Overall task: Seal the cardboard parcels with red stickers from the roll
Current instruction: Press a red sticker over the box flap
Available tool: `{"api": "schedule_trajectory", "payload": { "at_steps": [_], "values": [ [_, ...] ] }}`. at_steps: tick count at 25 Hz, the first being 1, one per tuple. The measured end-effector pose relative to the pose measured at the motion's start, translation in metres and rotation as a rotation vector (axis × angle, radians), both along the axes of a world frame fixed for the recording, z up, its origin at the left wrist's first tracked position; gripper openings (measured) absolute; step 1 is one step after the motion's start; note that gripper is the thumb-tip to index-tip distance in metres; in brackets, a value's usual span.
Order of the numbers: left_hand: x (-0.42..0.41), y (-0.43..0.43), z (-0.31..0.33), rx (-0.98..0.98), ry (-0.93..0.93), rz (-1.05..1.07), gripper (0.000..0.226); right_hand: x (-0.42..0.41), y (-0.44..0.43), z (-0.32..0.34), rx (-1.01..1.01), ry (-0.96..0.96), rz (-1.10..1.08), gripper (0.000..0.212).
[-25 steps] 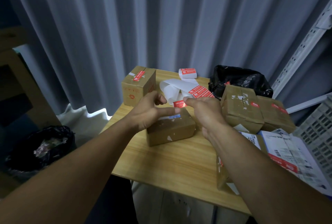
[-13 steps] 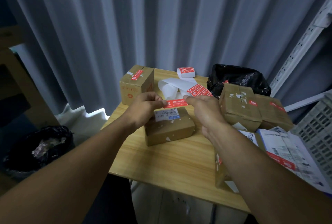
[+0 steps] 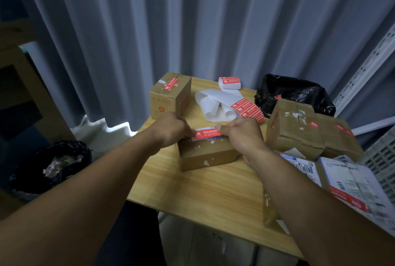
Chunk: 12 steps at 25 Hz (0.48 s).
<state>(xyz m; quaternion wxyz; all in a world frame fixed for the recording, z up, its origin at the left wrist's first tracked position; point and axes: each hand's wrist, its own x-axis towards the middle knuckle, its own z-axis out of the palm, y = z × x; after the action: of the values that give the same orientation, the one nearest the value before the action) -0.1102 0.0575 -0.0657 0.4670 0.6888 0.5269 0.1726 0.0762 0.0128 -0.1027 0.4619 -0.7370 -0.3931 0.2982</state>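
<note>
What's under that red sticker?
Beneath the red sticker is the flat cardboard box, with a white-and-blue label whose edges alone show. The left hand and right hand hide the sticker's ends.

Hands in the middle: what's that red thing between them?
A red sticker, held at its ends by the left hand and the right hand, over the top of the middle cardboard box. The head view shows it.
</note>
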Motion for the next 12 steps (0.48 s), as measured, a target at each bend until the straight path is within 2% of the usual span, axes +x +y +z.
{"api": "schedule_trajectory", "payload": {
  "at_steps": [9, 12],
  "values": [
    [0.005, 0.008, -0.007, -0.023, 0.083, -0.003, 0.025, 0.002, 0.008, -0.012, -0.033, 0.029, 0.031, 0.022],
    [0.005, 0.009, -0.008, -0.012, 0.114, 0.002, 0.027, 0.004, 0.013, -0.015, -0.051, 0.036, 0.048, 0.031]
  ]
}}
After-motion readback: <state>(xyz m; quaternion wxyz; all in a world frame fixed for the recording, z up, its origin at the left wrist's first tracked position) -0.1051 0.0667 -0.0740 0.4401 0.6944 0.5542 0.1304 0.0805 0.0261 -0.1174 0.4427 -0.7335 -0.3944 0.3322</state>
